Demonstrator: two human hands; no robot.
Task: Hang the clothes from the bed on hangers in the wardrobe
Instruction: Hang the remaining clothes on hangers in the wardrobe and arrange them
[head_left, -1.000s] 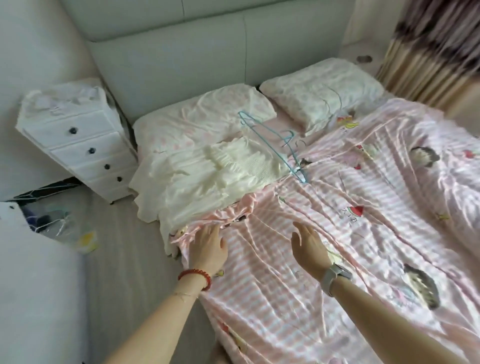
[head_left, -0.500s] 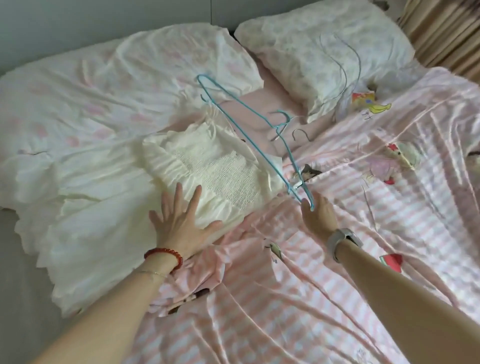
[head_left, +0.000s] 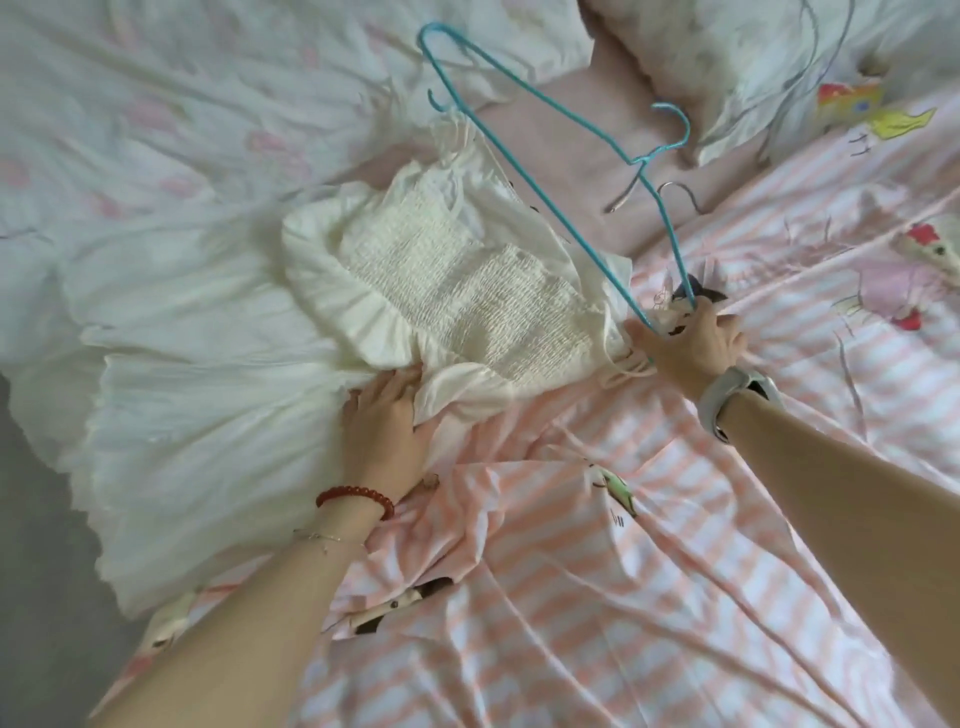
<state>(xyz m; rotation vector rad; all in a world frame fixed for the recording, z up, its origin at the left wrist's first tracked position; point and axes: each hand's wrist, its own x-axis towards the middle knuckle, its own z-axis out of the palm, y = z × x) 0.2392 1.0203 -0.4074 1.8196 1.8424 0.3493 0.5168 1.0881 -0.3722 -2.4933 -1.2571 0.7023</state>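
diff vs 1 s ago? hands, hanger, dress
Both hands moved forward from the striped quilt. The right hand reached the blue hanger and now grips its near corner. The left hand went onto the white dress, then slid back to its near edge. Hanger and dress lie about where they were; the pillows are unmoved.

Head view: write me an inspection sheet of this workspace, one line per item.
Surface: bed under a pink striped cover with cartoon prints, rumpled.
Job's things: cream smocked garment lying flat; blue wire hanger, one end raised off the bed.
Clutter: grey wire hangers on the sheet and pillow; second pillow.
Hands: left hand tucked at the garment's hem; right hand grips the blue hanger's corner.
Cables: nothing seen.
Surroundings: grey floor beside the bed; no wardrobe in view.
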